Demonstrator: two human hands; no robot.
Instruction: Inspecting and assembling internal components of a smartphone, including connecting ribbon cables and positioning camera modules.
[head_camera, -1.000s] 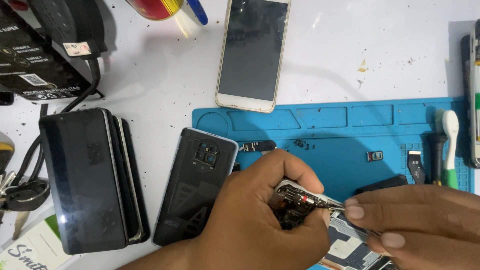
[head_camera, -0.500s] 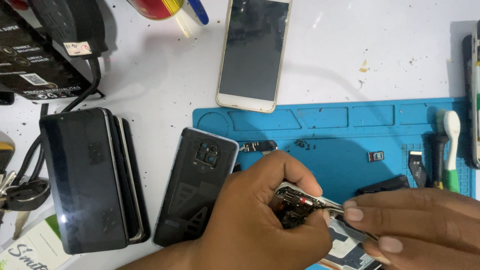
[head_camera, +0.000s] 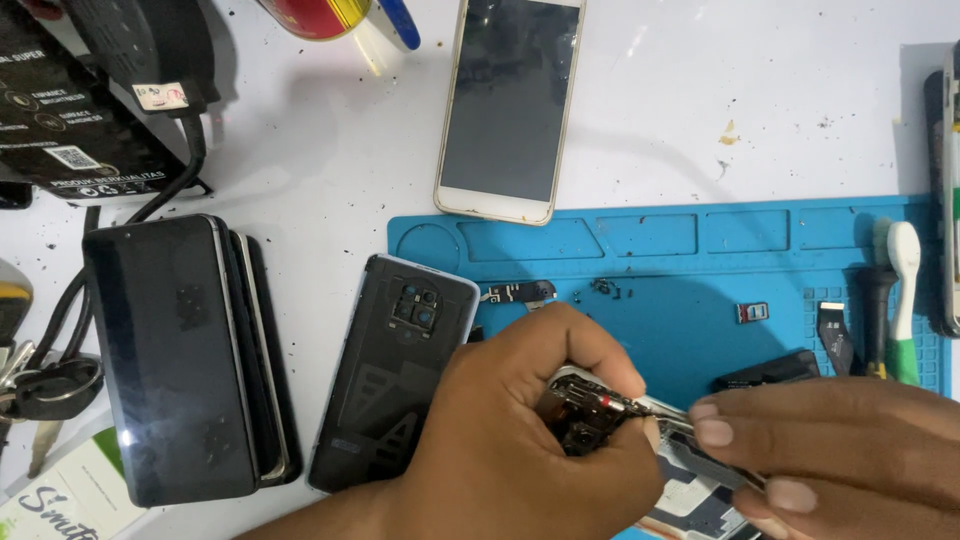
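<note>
Together, left hand (head_camera: 520, 430) fingers curl around the opened phone (head_camera: 590, 410); right hand (head_camera: 840, 440) fingers pinch tweezers (head_camera: 715, 465).

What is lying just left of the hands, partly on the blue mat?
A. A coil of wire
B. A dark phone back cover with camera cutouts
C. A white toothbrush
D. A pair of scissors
B: a dark phone back cover with camera openings near its top lies beside the left hand, its upper right corner overlapping the blue mat.
</note>
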